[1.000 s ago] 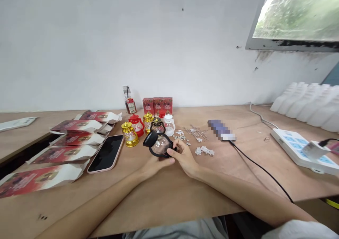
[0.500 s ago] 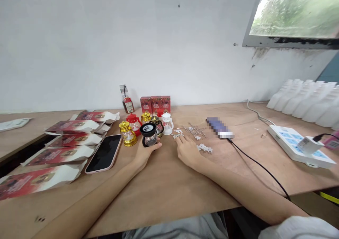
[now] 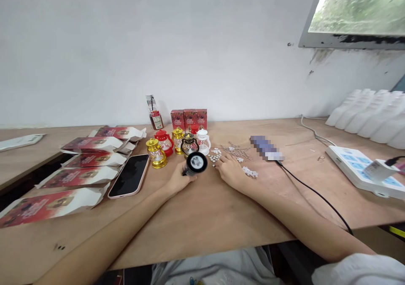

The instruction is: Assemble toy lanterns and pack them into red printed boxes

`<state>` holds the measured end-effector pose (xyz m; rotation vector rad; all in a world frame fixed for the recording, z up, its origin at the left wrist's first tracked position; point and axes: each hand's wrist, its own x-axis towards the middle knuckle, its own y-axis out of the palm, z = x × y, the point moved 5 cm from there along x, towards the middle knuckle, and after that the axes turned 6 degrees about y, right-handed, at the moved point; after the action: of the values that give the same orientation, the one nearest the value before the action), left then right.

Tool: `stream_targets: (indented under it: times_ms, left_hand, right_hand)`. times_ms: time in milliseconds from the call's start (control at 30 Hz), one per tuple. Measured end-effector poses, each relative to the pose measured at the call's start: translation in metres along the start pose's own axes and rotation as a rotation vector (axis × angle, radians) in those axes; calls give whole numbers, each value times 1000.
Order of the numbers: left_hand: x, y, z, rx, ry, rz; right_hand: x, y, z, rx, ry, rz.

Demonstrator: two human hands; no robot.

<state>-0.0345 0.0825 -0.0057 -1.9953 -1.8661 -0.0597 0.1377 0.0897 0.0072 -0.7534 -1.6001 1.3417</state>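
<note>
Left grip (image 3: 179, 178) clasps the black lantern (image 3: 193, 169), long axis tilted, base (image 3: 196, 162) facing the camera.

We saw a white power strip (image 3: 343, 162) on the bench (image 3: 215, 221), a white charger (image 3: 379, 170) plugged into it. Behind the strip, to its right, we noted a row of white bottles (image 3: 376, 114); above it, a window (image 3: 363, 15). A grey cord (image 3: 313, 134) ran back from the strip. Left of it we found a pixelated device (image 3: 262, 145) with a black cable (image 3: 305, 184) and, far left, a pink-edged phone (image 3: 130, 176), screen dark.
</note>
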Motion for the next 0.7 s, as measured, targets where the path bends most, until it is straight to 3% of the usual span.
stream_targets:
  times_ms: [300,700]
  left_hand:
    - [-5,12,-31,71,322,182]
    - [-5,11,-24,110,305,181]
  right_hand:
    - [-3,11,7,135,22,21]
    - [-5,-1,0,328,67,57]
